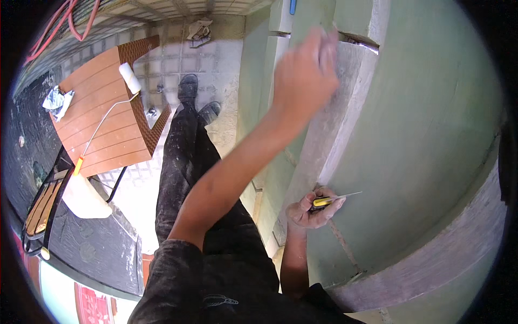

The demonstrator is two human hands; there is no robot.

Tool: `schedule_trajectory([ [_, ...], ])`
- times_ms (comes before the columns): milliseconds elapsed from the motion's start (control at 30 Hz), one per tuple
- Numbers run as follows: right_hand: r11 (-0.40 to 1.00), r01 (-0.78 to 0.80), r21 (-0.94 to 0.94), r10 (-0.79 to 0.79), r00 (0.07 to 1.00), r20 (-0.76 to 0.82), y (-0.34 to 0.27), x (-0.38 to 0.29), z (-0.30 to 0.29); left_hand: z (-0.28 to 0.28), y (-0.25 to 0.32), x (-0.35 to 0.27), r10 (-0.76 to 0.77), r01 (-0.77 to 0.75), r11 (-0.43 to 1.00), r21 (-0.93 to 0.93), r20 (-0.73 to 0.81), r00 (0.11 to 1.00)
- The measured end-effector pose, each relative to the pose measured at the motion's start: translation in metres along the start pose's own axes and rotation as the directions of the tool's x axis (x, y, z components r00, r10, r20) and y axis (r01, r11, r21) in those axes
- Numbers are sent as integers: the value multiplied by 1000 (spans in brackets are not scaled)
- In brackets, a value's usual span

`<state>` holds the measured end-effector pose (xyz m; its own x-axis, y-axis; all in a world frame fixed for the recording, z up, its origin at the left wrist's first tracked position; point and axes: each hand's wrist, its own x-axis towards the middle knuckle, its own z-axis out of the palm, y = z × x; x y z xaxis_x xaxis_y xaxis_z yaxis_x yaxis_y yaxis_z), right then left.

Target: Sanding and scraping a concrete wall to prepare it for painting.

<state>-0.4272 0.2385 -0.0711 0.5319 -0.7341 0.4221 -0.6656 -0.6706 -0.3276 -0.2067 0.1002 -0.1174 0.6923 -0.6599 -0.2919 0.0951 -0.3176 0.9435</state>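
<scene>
My right hand [315,208] holds a tool with a yellow and black handle [321,202]. Its thin blade [349,195], seen almost edge-on, points right, in front of a green board wall [421,133]. My left hand [305,73] is raised across my body, by a boxed ledge [338,77] with a grey, plastered-looking face. Motion blur covers its bent fingers, so I cannot tell whether anything is in them. Just beyond the left hand, a small blue object [292,7] shows at the top of the view.
To my left, a paint roller [129,79] with an orange handle lies across a brown slatted tabletop [101,117]. A crumpled plastic wrapper [58,101] rests there too. A slatted bench [44,206] stands nearer. Red hose [75,24] hangs at upper left. Crumpled paper [199,32] is on the tiled floor [218,52].
</scene>
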Motion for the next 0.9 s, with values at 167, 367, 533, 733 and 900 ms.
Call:
schedule_trajectory([
  [167, 1000, 18, 7, -18, 999, -37, 3, 0, 0, 1, 0, -23, 126, -127, 992, 3, 60, 990],
  [367, 1000, -26, -11, 26, 1000, 0, -7, -4, -5, -4, 5, 5, 67, -66, 996, -62, 20, 998],
  [533, 1000, -9, 13, 9, 1000, -1, 6, -2, -2, 2, 3, -13, 112, -111, 994, -14, 16, 994],
  [733, 1000, 29, 12, -29, 1000, 10, 5, -4, -1, -4, 4, -3, 105, -107, 993, 48, 28, 994],
  [900, 1000, 21, 16, -21, 998, 54, 10, -12, -8, 2, -1, -13, 124, -124, 992, -15, 1, 992],
])
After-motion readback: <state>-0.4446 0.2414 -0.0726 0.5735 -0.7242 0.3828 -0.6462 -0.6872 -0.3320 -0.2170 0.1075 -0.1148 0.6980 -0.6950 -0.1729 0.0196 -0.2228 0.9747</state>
